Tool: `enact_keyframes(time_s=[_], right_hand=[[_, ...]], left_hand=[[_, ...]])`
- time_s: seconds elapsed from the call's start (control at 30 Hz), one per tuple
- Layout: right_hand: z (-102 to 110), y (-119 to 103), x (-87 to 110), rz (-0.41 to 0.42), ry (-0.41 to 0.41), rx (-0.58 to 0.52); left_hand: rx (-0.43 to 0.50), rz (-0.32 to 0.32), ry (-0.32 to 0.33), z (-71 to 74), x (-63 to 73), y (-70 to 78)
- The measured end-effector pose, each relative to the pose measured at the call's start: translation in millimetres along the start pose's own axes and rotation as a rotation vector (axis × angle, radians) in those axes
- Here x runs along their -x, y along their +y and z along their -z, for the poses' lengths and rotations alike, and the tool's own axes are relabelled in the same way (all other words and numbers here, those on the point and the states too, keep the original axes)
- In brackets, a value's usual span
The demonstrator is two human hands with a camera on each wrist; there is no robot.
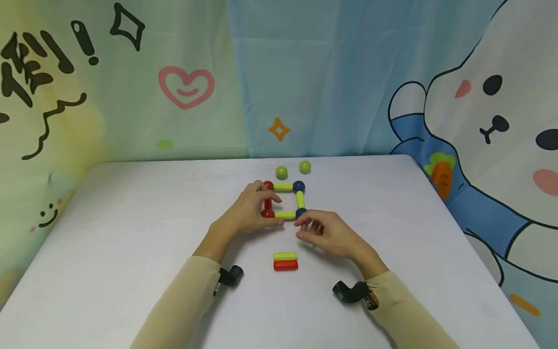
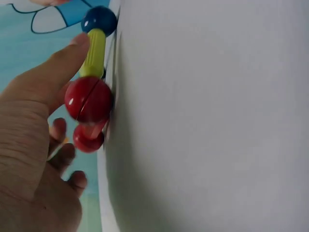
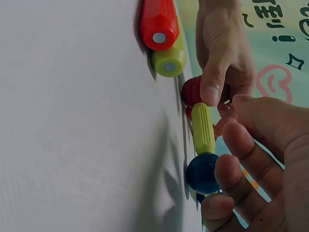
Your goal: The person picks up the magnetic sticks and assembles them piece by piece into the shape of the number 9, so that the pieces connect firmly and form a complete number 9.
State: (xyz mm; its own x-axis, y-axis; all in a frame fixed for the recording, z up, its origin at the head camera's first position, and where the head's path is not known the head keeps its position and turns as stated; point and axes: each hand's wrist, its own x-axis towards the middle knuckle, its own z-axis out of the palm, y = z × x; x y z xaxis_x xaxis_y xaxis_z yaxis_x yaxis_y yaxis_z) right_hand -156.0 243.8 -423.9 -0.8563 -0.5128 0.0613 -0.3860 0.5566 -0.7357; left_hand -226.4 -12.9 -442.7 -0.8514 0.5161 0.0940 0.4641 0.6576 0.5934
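A square of magnetic sticks and balls lies on the white table. It has a far yellow-green stick [image 1: 283,187], a near yellow-green stick [image 3: 203,128], a right yellow-green stick [image 1: 300,199], a red stick [image 1: 268,203], two red balls [image 2: 88,100] on the left and two blue balls [image 3: 203,173] on the right. My left hand [image 1: 250,208] grips the square's left side, thumb along the near stick and other fingers around the red part. Beside the near blue ball is my right hand [image 1: 329,232], fingers loosely bent with nothing held between them.
Two loose green balls [image 1: 281,172] sit beyond the square, near the table's far edge. Closer to me, a loose yellow-green stick [image 1: 285,256] and a red stick [image 1: 285,265] lie side by side. A printed curtain [image 1: 322,97] hangs behind the table [image 1: 131,232].
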Motion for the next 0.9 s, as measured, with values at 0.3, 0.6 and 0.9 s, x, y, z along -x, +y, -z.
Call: enact_keyframes(time_s=[0.3,0.6,0.9], right_hand=[[-7.0,-1.9,-2.1,-0.010,-0.041,0.012],[-10.6,-4.2,-10.3,0.042,-0.043,0.040],[-14.6,-9.5,-24.8,0.135,0.050,0.106]], left_hand=[[0.087,0.076,-0.148,13.1,6.3,-8.7],[0.163,0.162,-0.009,16.5,4.8,-17.9],[0.078,0.268,0.089,6.3,-6.4,-11.6]])
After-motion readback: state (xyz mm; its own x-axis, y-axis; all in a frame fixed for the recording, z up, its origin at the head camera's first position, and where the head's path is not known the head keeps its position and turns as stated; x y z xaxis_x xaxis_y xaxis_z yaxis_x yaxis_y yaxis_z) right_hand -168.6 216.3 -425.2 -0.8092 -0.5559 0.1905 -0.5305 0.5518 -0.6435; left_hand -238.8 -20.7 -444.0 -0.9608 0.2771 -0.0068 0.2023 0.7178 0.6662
